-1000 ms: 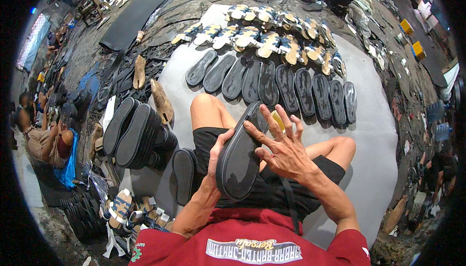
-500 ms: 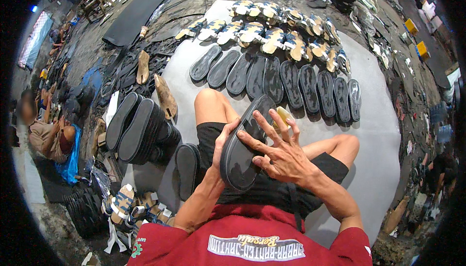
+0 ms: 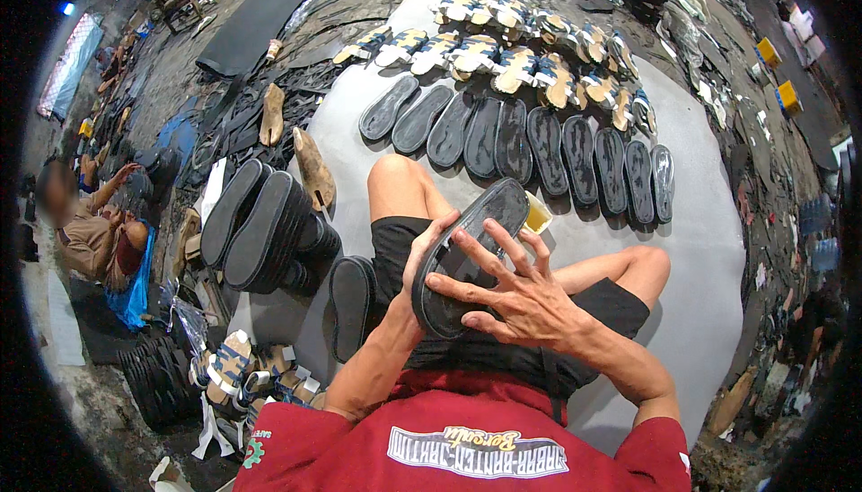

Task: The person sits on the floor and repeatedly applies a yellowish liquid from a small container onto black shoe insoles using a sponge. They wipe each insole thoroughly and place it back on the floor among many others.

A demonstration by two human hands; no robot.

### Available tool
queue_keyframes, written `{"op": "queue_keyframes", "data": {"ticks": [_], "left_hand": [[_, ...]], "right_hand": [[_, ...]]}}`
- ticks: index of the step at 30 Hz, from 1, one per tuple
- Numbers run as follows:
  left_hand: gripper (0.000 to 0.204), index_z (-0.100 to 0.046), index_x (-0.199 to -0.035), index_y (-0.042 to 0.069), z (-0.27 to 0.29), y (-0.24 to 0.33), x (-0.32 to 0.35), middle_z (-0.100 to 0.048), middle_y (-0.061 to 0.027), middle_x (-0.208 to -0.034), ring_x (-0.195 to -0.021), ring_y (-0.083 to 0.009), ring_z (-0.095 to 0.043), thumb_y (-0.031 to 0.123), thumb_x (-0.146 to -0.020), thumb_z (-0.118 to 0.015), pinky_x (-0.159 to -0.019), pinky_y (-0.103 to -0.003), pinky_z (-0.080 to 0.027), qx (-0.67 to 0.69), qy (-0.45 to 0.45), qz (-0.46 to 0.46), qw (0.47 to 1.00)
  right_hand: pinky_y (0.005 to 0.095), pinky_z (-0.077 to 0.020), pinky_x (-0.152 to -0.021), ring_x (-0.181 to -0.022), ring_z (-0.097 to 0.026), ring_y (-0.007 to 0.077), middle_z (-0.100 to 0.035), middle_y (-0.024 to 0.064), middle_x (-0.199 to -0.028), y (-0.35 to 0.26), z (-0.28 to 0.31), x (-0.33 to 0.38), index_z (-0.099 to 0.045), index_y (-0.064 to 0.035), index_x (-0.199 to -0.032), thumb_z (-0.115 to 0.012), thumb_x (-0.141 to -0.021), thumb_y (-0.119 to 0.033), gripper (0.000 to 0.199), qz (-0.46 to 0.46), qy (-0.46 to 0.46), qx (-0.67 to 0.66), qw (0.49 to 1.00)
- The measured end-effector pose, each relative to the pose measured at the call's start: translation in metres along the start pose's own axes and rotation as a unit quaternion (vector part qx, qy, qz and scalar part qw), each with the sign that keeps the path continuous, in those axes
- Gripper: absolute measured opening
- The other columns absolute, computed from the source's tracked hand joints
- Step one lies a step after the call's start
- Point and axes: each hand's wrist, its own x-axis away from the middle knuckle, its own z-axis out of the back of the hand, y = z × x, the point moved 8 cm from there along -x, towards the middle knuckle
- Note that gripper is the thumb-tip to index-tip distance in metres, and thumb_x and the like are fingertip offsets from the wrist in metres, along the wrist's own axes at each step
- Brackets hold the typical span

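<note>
The head-worn fisheye camera looks steeply down past a dark-red cloth shirt [image 3: 431,411] to the bare left hand [image 3: 419,263] and bare right hand [image 3: 528,299], close below, and forward over a broad pale-grey sheet [image 3: 690,169].

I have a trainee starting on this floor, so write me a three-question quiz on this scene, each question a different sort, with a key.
1. How does each hand meet the held sole?
2. What lies just beyond the row of soles, as the wearer looks?
A. Wooden forms
B. Sandal uppers
C. Yellow boxes
3. True or false: the row of soles lies on bare ground.

Key:
1. The left hand grips its left edge; the right hand has its fingers spread across its upturned face.
2. B.
3. False: it lies on the grey sheet.
</note>
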Motion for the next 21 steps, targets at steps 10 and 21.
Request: {"op": "queue_keyframes", "data": {"ticks": [10,21], "left_hand": [[0.053,-0.065,-0.141,0.002,0.000,0.002,-0.001,-0.078,-0.0220,-0.118,-0.097,-0.0325,-0.080,0.040,-0.114,-0.042,-0.089,-0.050,-0.067,0.050,0.004,0.021,0.998],[0.058,-0.065,-0.138,-0.005,-0.019,0.012,0.018,-0.077,-0.0237,-0.121,-0.100,-0.0345,-0.079,0.042,-0.111,-0.044,-0.090,-0.047,-0.067,0.063,-0.023,-0.087,0.994]], "right_hand": [[0.0629,-0.0085,-0.126,-0.164,-0.013,0.0395,-0.020,0.0076,-0.182,0.004,-0.002,0.017,-0.043,-0.0555,-0.163,-0.037,-0.112,-0.062,0.051,0.099,0.070,-0.010,0.993],[0.0672,-0.0092,-0.127,-0.164,-0.011,0.0440,-0.018,0.0110,-0.182,0.032,-0.011,0.010,-0.051,-0.0515,-0.159,-0.060,-0.107,-0.045,0.053,-0.069,0.071,0.006,0.995]]}}
